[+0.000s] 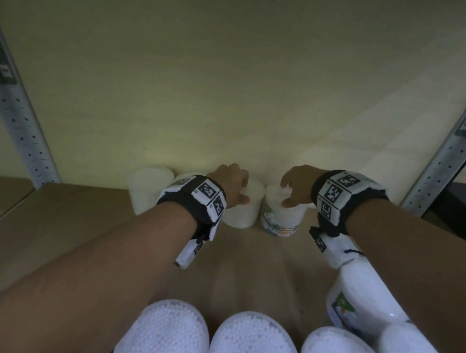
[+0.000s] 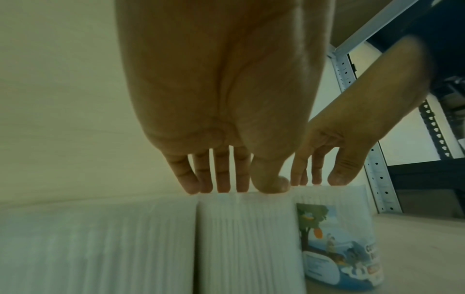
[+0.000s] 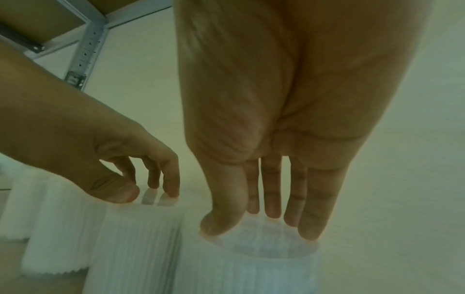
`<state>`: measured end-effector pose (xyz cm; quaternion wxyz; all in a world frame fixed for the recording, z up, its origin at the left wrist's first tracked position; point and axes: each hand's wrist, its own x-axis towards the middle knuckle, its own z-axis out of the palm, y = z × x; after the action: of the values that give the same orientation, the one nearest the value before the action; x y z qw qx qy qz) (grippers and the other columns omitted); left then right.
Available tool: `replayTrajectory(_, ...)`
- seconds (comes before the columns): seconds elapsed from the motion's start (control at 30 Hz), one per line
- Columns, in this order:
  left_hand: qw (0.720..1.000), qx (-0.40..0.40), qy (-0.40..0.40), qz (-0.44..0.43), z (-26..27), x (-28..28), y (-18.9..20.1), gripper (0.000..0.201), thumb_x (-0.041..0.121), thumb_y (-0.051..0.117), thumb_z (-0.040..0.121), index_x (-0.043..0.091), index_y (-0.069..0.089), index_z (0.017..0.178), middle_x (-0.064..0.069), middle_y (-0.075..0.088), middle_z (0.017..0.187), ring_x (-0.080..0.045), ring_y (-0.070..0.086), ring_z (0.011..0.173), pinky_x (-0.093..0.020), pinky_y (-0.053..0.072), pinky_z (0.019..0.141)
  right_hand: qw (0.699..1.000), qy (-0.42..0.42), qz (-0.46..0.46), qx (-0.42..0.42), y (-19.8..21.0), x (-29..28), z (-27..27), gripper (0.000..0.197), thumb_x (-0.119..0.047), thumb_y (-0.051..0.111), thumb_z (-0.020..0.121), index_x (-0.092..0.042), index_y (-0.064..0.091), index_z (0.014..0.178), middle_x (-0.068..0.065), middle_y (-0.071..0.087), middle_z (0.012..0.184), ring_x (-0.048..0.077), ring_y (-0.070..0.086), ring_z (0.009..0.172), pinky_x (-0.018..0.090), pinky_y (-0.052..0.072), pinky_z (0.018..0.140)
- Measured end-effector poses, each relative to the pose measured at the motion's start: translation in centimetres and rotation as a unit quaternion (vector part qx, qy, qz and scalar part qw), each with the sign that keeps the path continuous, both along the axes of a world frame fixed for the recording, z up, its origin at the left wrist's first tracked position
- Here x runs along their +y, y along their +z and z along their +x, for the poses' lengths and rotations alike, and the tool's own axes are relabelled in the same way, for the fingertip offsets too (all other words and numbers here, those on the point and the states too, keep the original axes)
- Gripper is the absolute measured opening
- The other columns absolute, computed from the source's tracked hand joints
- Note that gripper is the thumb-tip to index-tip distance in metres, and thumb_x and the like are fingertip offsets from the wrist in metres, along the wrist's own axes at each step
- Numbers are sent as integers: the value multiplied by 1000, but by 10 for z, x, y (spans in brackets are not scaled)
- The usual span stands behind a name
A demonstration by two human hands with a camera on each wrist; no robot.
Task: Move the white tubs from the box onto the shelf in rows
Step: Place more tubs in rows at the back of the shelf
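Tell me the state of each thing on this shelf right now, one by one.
Left hand: grips plain tub's top.
Right hand: grips labelled tub's lid.
Plain tub: upright, back row of shelf.
Labelled tub: upright, right end of that row.
End tub: upright, left end, untouched.
Front tubs: upright, side by side.
Side tub: lying over.

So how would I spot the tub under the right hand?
On the shelf, find the row of tubs against the back wall. It is the rightmost tub, under the right hand; unlike its plain white neighbours, it shows a colourful label.
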<state>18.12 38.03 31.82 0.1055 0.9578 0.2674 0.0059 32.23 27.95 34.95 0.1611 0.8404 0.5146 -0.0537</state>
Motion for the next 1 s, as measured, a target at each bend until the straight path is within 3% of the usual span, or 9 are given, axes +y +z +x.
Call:
replayTrajectory(0.27, 998, 49, -37, -17, -2, 1, 10, 40, 19, 58, 93, 11, 47, 131, -12, 41, 138, -31, 47, 123, -37, 40, 101, 1000, 15, -9, -9, 1, 1, 2, 61, -40, 57, 92, -7, 43, 141, 9, 45, 144, 26, 46, 131, 33, 39, 109)
replayTrajectory(0.47, 993, 80, -72, -40, -3, 2, 27, 51, -11, 45, 88, 12, 47, 133, -12, 35, 148, -29, 43, 130, -35, 42, 98, 1000, 10, 0, 5, -1, 2, 7, 62, -42, 60, 90, -9, 45, 140, 8, 46, 144, 25, 47, 130, 32, 39, 108)
replayTrajectory(0.53, 997, 36, -56, -46, -2, 4, 28, 45, -1, 49, 91, 13, 47, 133, -12, 36, 144, -28, 44, 128, -32, 41, 96, 1000, 14, -5, -1, -2, 3, 9, 60, -43, 62, 87, -9, 51, 135, 7, 51, 139, 25, 52, 125, 32, 42, 105)
replayTrajectory(0.6, 999, -23, -20, -36, 1, 5, 28, 41, 20, 55, 94, 13, 47, 133, -11, 39, 139, -26, 47, 123, -30, 40, 96, 1000, 25, 0, -11, -5, 5, 12, 57, -45, 66, 84, -9, 58, 128, 7, 58, 132, 25, 58, 118, 33, 48, 101)
replayTrajectory(0.7, 1000, -28, 9, -3, 8, 2, 23, 53, 38, 54, 94, 7, 46, 135, -13, 44, 139, -27, 47, 125, -34, 41, 100, 1000, 23, 11, -11, -8, 5, 14, 57, -45, 68, 82, -10, 59, 126, 6, 59, 129, 25, 59, 116, 32, 48, 98)
replayTrajectory(0.87, 999, 17, 11, 38, 13, -6, 9, 58, 46, 56, 91, 0, 54, 126, -18, 52, 130, -31, 53, 117, -34, 45, 92, 1000, 22, 21, -7, -9, 4, 14, 56, -43, 66, 84, -6, 59, 127, 9, 61, 129, 26, 60, 117, 33, 48, 100)
replayTrajectory(1.0, 1000, 22, -4, 22, 10, -3, 11, 55, 41, 59, 90, 2, 52, 129, -16, 49, 134, -30, 52, 119, -35, 44, 97, 1000, 8, 22, 0, -10, 6, 15, 56, -42, 68, 82, -6, 61, 125, 11, 63, 126, 28, 61, 115, 38, 50, 100)
